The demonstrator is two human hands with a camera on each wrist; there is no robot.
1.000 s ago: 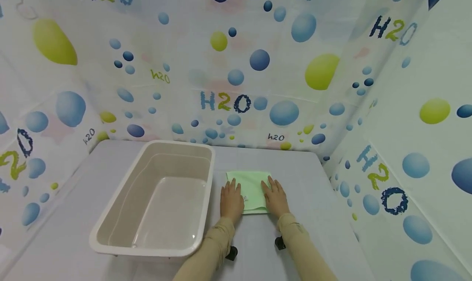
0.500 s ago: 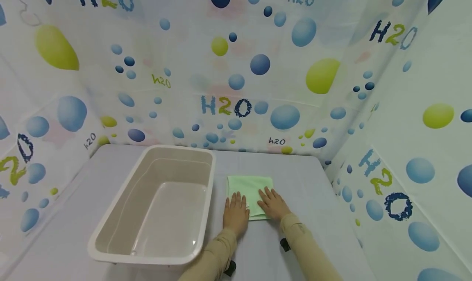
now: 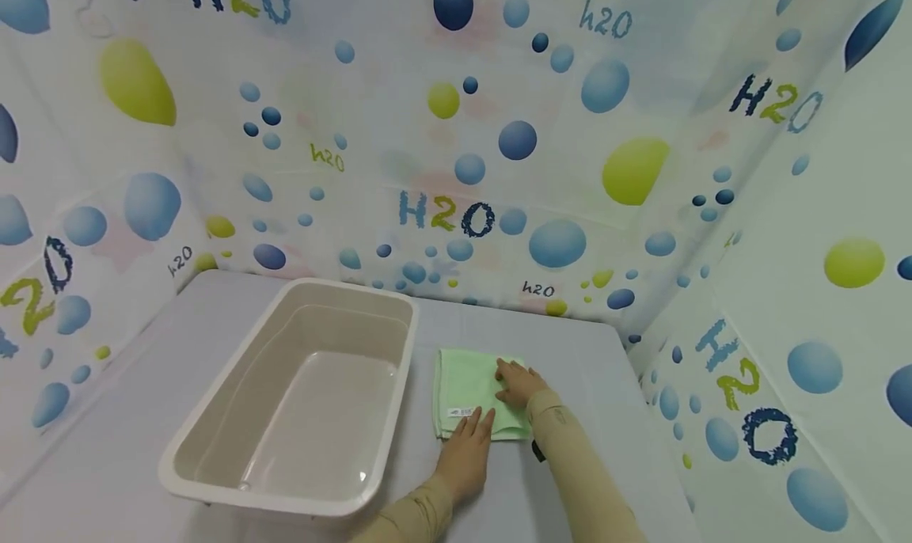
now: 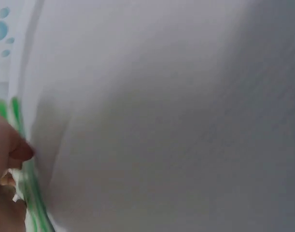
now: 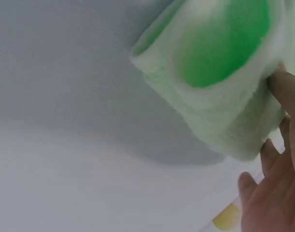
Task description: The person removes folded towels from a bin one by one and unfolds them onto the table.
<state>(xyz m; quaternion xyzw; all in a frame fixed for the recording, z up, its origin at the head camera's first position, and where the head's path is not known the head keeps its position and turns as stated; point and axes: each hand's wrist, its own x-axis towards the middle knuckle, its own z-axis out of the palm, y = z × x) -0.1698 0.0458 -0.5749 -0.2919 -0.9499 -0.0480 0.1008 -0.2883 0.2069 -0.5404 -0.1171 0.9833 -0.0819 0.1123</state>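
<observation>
A folded light green cloth with a small white label lies flat on the table, to the right of a beige tub. At its near edge my left hand touches the cloth with its fingertips, fingers extended. My right hand rests on the cloth's right side, fingers a little bent. The left wrist view catches only part of the left hand beside the cloth's green edge. In the right wrist view the right hand has spread fingers at the cloth, whose layers gape at one fold.
The large beige tub stands close on the left, its inside bare. A white-covered table carries everything. White curtain walls with blue and green drops and "H2O" lettering enclose the back and both sides.
My left hand has slid back toward me to the cloth's near edge, uncovering the label. The right hand has shifted slightly on the cloth, its fingers more bent. The head view has tilted a little.
</observation>
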